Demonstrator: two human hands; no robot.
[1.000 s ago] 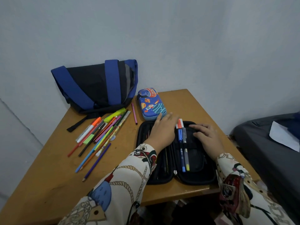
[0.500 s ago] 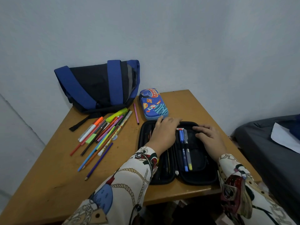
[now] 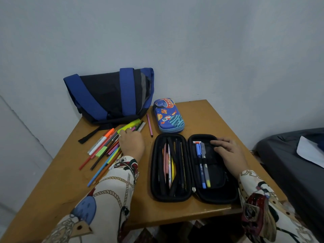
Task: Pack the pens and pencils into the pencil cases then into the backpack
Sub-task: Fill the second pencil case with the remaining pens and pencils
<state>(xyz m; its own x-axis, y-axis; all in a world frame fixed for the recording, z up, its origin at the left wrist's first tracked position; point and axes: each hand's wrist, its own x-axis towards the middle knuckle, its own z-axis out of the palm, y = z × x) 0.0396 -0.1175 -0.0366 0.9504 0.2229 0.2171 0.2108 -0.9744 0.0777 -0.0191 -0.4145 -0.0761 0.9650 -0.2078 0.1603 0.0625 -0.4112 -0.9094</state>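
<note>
A black pencil case (image 3: 154,172) lies open flat on the wooden table (image 3: 206,118). Its left half holds several pens and pencils, and its right half has a blue pen (image 3: 201,165) and a grey one under a strap. My right hand (image 3: 228,153) rests flat on the right half, fingers spread. My left hand (image 3: 132,144) sits on a loose pile of coloured pens and pencils (image 3: 103,149), fingertips touching a yellow highlighter (image 3: 128,126). A closed blue space-print pencil case (image 3: 168,118) lies behind. The blue and black backpack (image 3: 108,95) leans against the wall.
A single pink pen (image 3: 149,125) lies between the pile and the blue case. The backpack's black strap (image 3: 88,136) trails onto the table. A dark bed (image 3: 289,165) with a white sheet of paper (image 3: 310,151) stands to the right, past the table's edge.
My left hand has left the top of the black case and moved left onto the loose pile. The case's left half is now uncovered. My right hand stays on the right half.
</note>
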